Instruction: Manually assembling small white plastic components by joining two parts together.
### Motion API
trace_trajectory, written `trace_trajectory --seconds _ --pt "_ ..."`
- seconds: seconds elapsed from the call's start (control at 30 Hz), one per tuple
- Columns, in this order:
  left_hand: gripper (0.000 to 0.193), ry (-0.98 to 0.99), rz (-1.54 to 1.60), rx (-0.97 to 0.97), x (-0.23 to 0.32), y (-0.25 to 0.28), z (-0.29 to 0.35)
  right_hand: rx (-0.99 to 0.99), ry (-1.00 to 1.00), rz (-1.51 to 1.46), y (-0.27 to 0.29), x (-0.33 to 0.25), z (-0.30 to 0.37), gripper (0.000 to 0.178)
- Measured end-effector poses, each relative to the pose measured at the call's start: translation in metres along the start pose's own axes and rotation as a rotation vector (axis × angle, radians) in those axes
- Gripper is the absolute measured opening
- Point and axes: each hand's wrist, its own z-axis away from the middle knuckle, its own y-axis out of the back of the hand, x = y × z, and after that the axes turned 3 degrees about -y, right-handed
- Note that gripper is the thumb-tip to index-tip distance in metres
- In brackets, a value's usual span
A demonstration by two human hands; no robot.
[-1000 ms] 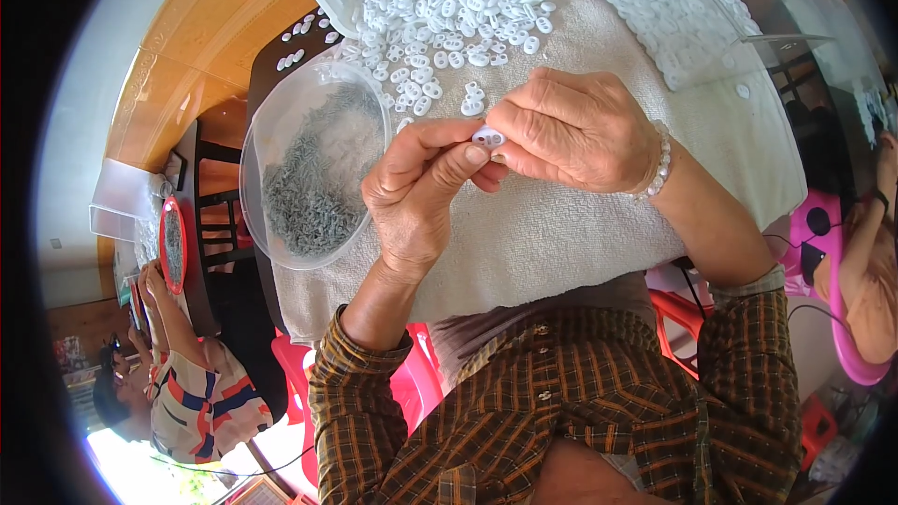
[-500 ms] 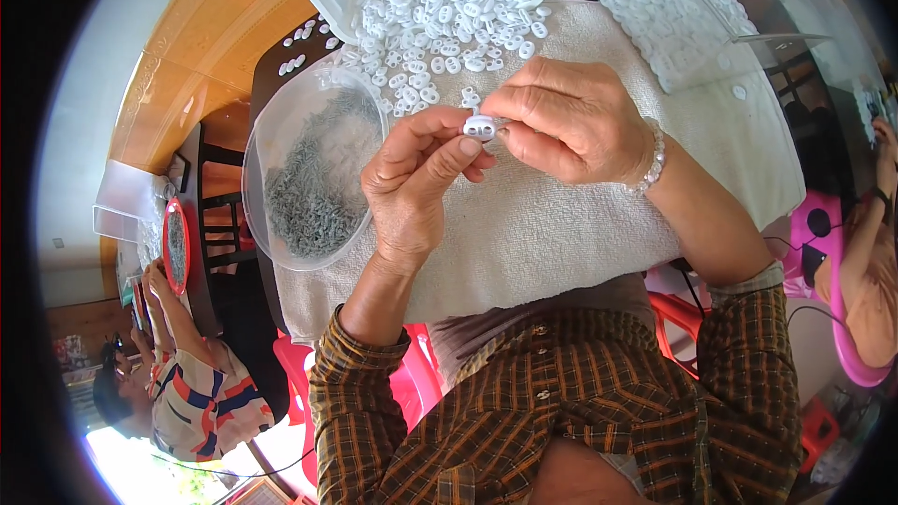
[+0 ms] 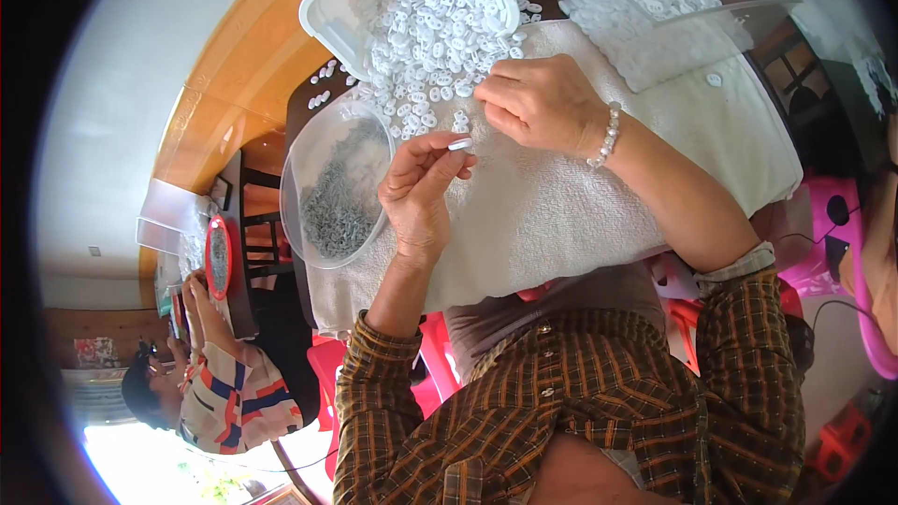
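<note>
My left hand pinches a small white oval plastic piece between thumb and fingertips, its narrow edge turned up. My right hand is farther off and to the right, beside the heap of white two-holed plastic pieces. Its fingers are closed together, and whatever they may hold is hidden. The heap spills from a tipped white tub onto a pale towel. Just beyond my left fingertips lie a few loose pieces.
A clear round bowl of small grey metal parts stands left of my left hand. At the far right, a clear box leans over more white pieces. On the left, another person works by a red tray.
My right hand has left the white piece and moved away toward the heap. My left hand keeps the piece, now turned edge-on. The whole view has shifted slightly.
</note>
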Motion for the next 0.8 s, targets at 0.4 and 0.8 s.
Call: trace_trajectory --seconds 0.4,0.8 --pt "0.019 -0.285 -0.136 0.046 0.022 -0.021 0.025 -0.364 -0.433 -0.944 0.022 -0.030 -0.009 0.020" --pt "0.022 -0.011 0.133 0.104 0.035 -0.038 0.064 -0.451 -0.576 -1.184 0.035 -0.044 -0.011 0.016"
